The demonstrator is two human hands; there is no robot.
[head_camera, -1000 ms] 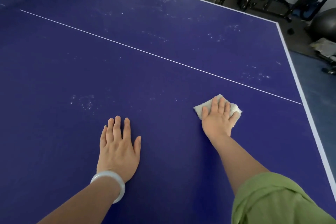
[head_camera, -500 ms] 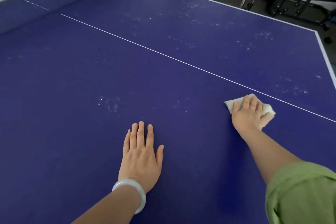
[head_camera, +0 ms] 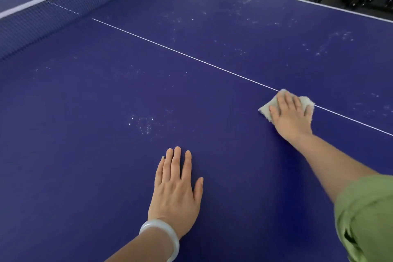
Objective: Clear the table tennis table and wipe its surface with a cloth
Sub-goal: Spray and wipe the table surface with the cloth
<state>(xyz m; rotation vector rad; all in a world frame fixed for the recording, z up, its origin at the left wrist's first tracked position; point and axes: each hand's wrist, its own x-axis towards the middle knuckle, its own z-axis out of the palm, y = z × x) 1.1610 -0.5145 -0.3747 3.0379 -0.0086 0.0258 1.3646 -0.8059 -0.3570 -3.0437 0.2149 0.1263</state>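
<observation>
- My left hand [head_camera: 175, 187] lies flat on the table tennis table [head_camera: 85, 166], palm down, fingers straight and close together, holding nothing. A white bangle [head_camera: 161, 235] is on the wrist.
- My right hand [head_camera: 292, 115] presses the cloth [head_camera: 264, 109] with extended fingers, not curled round it.
- The cloth is a pale folded pad lying on the white centre line [head_camera: 191, 55], well right of the left hand.
- White specks [head_camera: 144, 123] lie ahead of the left hand.
- The net [head_camera: 53, 13] is at far left.
</observation>
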